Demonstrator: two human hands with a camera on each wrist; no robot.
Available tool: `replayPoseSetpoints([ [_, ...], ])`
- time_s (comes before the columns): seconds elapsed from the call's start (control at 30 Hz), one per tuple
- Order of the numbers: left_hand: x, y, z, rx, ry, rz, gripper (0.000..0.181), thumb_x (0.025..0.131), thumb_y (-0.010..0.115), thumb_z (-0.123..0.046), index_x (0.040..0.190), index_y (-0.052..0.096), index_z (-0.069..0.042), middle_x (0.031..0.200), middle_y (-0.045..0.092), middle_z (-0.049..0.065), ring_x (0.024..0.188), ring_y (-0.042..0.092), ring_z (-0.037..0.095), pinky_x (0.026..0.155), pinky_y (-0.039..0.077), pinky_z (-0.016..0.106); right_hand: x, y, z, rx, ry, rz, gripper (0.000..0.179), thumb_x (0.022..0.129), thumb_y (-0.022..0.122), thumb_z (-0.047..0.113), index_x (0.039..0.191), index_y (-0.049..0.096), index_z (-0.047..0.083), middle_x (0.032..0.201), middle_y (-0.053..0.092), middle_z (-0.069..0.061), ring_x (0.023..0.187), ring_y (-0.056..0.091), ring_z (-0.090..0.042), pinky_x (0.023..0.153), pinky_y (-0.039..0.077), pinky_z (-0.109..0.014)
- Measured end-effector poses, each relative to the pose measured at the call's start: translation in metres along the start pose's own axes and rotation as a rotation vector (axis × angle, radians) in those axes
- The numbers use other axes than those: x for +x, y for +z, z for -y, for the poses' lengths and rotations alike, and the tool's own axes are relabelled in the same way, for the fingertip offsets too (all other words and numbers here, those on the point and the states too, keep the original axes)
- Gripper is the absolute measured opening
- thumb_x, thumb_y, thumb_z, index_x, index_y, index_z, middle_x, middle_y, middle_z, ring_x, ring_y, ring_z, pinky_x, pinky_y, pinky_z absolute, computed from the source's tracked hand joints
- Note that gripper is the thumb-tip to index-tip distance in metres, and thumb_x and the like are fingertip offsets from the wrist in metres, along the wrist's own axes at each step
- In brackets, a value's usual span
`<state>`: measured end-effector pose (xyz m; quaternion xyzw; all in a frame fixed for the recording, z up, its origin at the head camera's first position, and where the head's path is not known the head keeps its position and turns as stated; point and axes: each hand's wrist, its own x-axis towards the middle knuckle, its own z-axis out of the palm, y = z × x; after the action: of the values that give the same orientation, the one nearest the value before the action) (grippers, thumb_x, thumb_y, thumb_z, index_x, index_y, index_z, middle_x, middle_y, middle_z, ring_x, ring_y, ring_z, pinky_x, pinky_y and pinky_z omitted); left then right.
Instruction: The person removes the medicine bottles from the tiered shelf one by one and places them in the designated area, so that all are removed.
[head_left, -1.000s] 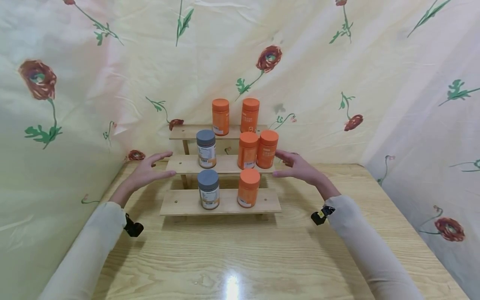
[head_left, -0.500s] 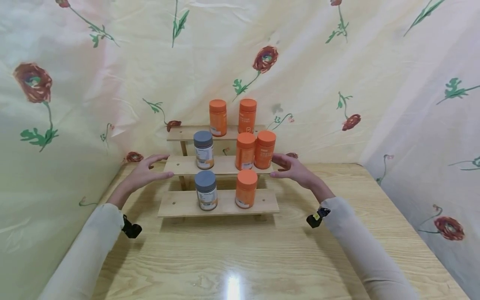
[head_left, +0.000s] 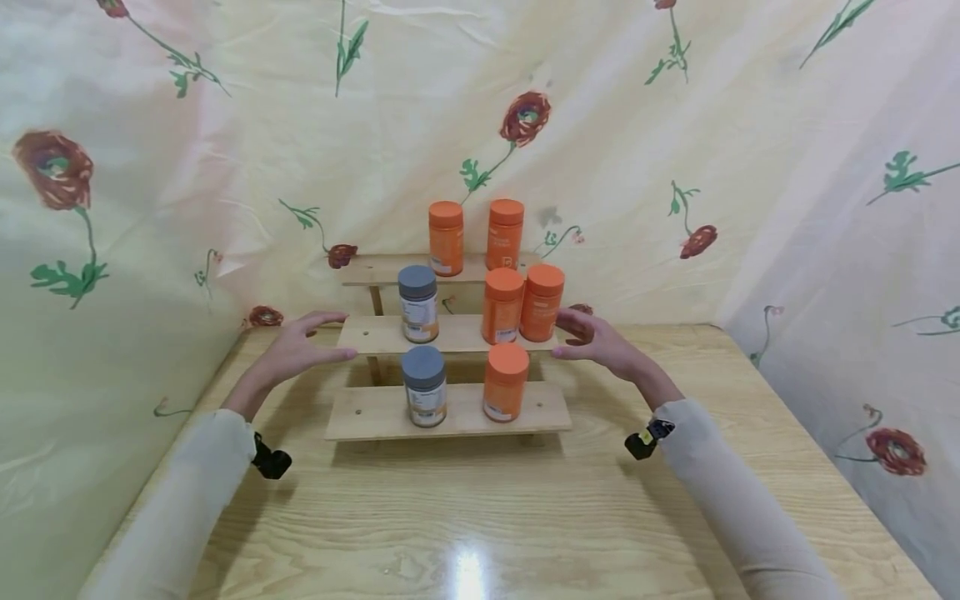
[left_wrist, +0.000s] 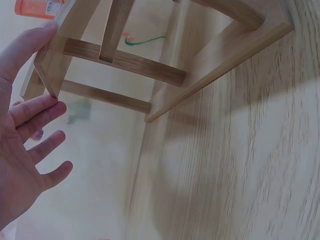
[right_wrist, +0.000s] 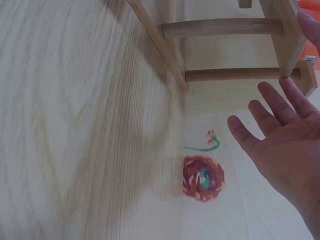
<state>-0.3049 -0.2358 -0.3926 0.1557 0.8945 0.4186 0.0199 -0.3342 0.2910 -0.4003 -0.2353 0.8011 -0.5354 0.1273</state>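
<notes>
A three-tier wooden display rack (head_left: 382, 419) stands on the table with jars upright on its tiers. My left hand (head_left: 295, 346) grips the left end of the middle tier between thumb and forefinger; its other fingers (left_wrist: 55, 175) are spread off the wood. At the opposite end my right hand (head_left: 600, 343) holds the same tier, thumb at the front corner and forefinger behind. A grey-lidded jar (head_left: 418, 310) and two orange jars (head_left: 503, 310) are on that tier. Below stand another grey-lidded jar (head_left: 425, 392) and an orange jar (head_left: 506, 387).
Two more orange jars (head_left: 446, 240) are on the top tier, near the flowered cloth (head_left: 630, 167) that hangs behind. The wooden tabletop (head_left: 390, 525) reaches toward the person. More cloth closes in the left and right sides.
The rack and its jars have shifted a little to the right against the cloth, both hands moving with it. The head view has turned slightly.
</notes>
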Motion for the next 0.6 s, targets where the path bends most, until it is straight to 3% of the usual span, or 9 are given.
replayPoseSetpoints([
  [0.43, 0.013, 0.027, -0.019, 0.007, 0.036, -0.026, 0.080, 0.083, 0.083, -0.045, 0.148, 0.052, -0.010, 0.157, 0.045, 0.014, 0.148, 0.036, 0.040, 0.120, 0.028, 0.065, -0.027, -0.025, -0.007, -0.020, 0.054, -0.006, 0.078, 0.097, 0.071, 0.017, 0.161, 0.028, 0.012, 0.166, 0.030, -0.014, 0.155, 0.023, -0.039, 0.122, 0.025, -0.060],
  [0.5, 0.015, 0.032, -0.022, 0.006, 0.040, -0.025, 0.080, 0.083, 0.083, -0.046, 0.147, 0.053, -0.010, 0.157, 0.045, 0.014, 0.148, 0.035, 0.040, 0.119, 0.028, 0.066, -0.031, -0.030, -0.008, -0.042, 0.071, -0.012, 0.078, 0.097, 0.071, 0.019, 0.161, 0.027, 0.012, 0.166, 0.030, -0.014, 0.155, 0.024, -0.039, 0.121, 0.032, -0.054],
  [0.6, 0.019, 0.038, -0.027, 0.003, 0.046, -0.026, 0.080, 0.082, 0.084, -0.046, 0.147, 0.053, -0.011, 0.156, 0.047, 0.013, 0.148, 0.036, 0.039, 0.119, 0.029, 0.065, -0.038, -0.037, -0.008, -0.076, 0.088, -0.017, 0.078, 0.097, 0.070, 0.020, 0.161, 0.026, 0.011, 0.166, 0.030, -0.016, 0.154, 0.025, -0.040, 0.113, 0.046, -0.035],
])
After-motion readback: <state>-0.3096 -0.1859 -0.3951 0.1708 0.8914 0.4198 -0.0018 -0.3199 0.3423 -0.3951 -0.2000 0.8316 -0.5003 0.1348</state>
